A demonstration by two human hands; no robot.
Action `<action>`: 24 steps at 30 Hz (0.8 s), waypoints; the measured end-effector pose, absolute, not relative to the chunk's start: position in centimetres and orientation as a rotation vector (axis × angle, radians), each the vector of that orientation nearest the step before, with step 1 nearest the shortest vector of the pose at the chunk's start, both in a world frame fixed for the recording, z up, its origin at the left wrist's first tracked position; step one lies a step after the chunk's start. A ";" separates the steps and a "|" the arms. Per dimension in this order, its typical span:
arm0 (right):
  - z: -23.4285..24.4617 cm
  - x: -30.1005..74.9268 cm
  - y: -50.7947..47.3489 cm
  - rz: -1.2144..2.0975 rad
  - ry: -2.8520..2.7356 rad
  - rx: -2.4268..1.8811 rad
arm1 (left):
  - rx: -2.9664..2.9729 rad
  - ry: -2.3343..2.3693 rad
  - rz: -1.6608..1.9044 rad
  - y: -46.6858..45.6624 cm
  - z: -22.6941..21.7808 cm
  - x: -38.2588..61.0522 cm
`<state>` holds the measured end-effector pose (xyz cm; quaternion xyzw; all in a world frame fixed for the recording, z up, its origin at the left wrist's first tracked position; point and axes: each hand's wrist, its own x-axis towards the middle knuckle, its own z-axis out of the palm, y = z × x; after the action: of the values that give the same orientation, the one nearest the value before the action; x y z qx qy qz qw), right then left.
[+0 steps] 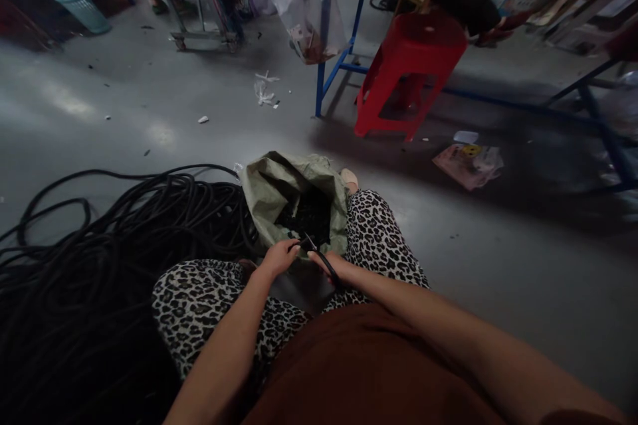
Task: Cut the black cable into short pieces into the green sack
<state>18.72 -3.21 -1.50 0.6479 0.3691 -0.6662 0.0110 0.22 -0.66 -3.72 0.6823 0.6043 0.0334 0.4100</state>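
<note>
Between my knees stands an open pale green woven sack (259, 196) with dark black pieces (319, 209) inside. Over its near rim my right hand (331, 264) grips scissors (326, 262) with black handles, and their metal blades point up and left. Close beside the blades, my left hand (280, 257) pinches a short black length (298, 244) that looks like cord or tubing. Whether the blades touch it I cannot tell. To the left lies a large heap of black cord (194, 206), coiled loosely on the floor.
A red plastic stool (421, 40) stands ahead by a blue metal frame (323, 83), where a clear plastic bag (304, 0) hangs. A pink plastic bag (468, 166) lies at right. Farther back are a wheeled rack (199, 13), a light blue basket (82, 10) and other people.
</note>
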 end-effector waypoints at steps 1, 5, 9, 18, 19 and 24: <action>-1.2 18.7 -3.1 -2.077 1.126 2.041 | 1.744 1.523 0.075 -0.7 -3.8 0.0; -0.2 18.8 -2.9 -2.044 1.088 2.060 | 1.775 1.503 0.020 -0.7 -4.0 -0.5; -0.1 18.8 -3.0 -2.025 1.108 2.038 | 1.768 1.471 -0.005 -0.8 -3.9 -0.5; -0.3 18.7 -2.9 -1.892 1.147 2.025 | 1.792 1.468 -0.084 -0.8 -4.0 -0.7; -0.1 18.7 -2.9 -1.890 1.142 2.024 | 1.790 1.471 -0.098 -0.8 -3.9 -0.7; 0.4 18.8 -3.0 -1.903 1.174 1.994 | 1.776 1.498 -0.136 -0.8 -3.9 -0.7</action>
<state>18.79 -3.00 0.38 0.6638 0.3908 -0.6336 0.0725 -0.66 -0.79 -3.85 0.7007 0.5909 -0.0535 0.3962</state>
